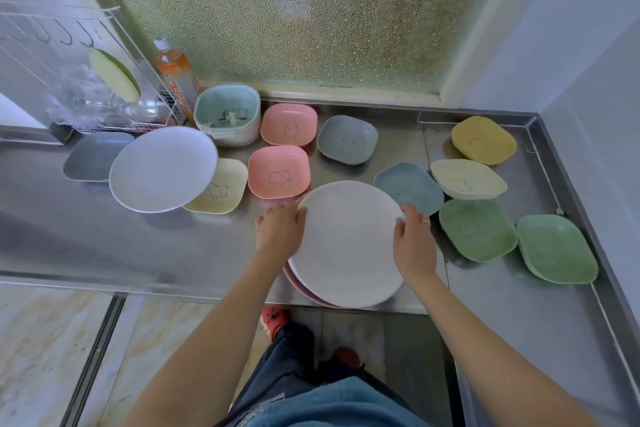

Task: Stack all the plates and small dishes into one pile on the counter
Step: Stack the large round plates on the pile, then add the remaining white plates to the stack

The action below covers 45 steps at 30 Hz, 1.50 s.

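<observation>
Bare counter [104, 239] left of plate stack [346, 246]

Soft daylight filters through the frosted window [311, 10] at the back, leaving the scene evenly bright. The steel counter [104, 246] throws back a dull sheen and carries faint, soft-edged shadows under the dishes. Wide-angle distortion bends the counter's edges and the walls toward the frame's borders. The whole picture is slightly soft, and the wire rack [69, 62] at upper left is smeared and hazy.
</observation>
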Tool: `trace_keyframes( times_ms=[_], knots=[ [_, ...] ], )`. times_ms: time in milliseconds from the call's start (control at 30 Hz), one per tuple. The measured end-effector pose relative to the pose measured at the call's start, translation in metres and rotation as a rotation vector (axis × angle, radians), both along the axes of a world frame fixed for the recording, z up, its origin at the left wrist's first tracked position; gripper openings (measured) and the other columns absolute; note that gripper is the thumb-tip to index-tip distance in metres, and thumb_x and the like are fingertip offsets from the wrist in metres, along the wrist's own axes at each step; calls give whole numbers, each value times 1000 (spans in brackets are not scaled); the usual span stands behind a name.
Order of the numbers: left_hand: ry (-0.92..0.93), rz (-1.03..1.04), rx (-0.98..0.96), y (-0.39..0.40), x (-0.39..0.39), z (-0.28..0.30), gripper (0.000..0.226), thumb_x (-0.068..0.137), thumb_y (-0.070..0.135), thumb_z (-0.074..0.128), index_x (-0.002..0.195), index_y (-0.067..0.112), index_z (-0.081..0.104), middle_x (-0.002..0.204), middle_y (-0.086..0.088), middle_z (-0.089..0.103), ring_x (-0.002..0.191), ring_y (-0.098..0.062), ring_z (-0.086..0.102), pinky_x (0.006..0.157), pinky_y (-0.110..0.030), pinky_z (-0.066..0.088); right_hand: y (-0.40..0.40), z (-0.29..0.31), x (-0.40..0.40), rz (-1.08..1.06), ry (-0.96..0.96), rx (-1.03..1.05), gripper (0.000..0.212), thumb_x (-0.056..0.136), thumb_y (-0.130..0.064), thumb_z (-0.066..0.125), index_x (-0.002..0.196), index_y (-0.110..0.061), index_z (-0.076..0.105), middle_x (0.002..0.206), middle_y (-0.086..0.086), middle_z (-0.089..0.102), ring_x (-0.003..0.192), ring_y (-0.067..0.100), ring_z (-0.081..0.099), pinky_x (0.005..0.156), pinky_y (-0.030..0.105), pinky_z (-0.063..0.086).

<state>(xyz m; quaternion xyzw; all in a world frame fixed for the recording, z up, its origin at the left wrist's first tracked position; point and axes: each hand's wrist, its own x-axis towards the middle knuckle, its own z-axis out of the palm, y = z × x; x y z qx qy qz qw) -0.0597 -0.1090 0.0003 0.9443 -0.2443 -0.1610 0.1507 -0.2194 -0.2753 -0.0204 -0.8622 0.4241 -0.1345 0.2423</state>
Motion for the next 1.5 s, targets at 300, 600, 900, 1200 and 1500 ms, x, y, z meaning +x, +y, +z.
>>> trace_keyframes(
  times_ms=[300, 600, 900, 1200, 1500],
  knots=[
    [135, 72, -190, 11, -7, -9, 33, 99, 20, 37, 117, -7, 41, 119, -28, 50, 109, -42, 49, 90, -45, 40, 9, -14, -9, 3, 70, 106, 55, 96, -21, 48, 145, -9, 27, 145, 18, 33, 130, 36, 30, 105, 44, 30],
    [460, 188, -385, 15, -9, -19, 38, 101, 21, 29, 130, 2, 42, 127, -20, 50, 118, -34, 49, 100, -40, 39, 40, -18, -12, -324, -367, 637, 42, 103, -31, 26, 140, -15, 38, 142, 9, 45, 129, 26, 41, 102, 34, 33],
    [547, 331, -641, 14, -9, -18, 39, 103, 14, 23, 138, 1, 35, 128, -12, 46, 112, -20, 44, 93, -27, 34, 31, -16, 19, -429, -349, 744, 44, 103, -34, 21, 130, -11, 48, 132, 12, 52, 118, 27, 49, 95, 34, 38],
    [589, 533, -697, 43, 20, -5, 37, 102, 25, 28, 125, 9, 51, 115, 0, 51, 108, -20, 47, 93, -30, 36, 40, -3, 46, -262, -153, 117, 36, 100, -26, 31, 132, -18, 45, 140, 8, 49, 128, 29, 44, 106, 53, 32],
    [129, 927, -415, 152, 118, -4, 32, 89, 12, 44, 118, 0, 44, 122, -20, 49, 109, -39, 50, 87, -38, 40, 121, 11, 162, 526, -187, 70, 22, 95, -17, 45, 115, -16, 54, 101, 6, 68, 94, 28, 62, 81, 42, 48]
  ],
)
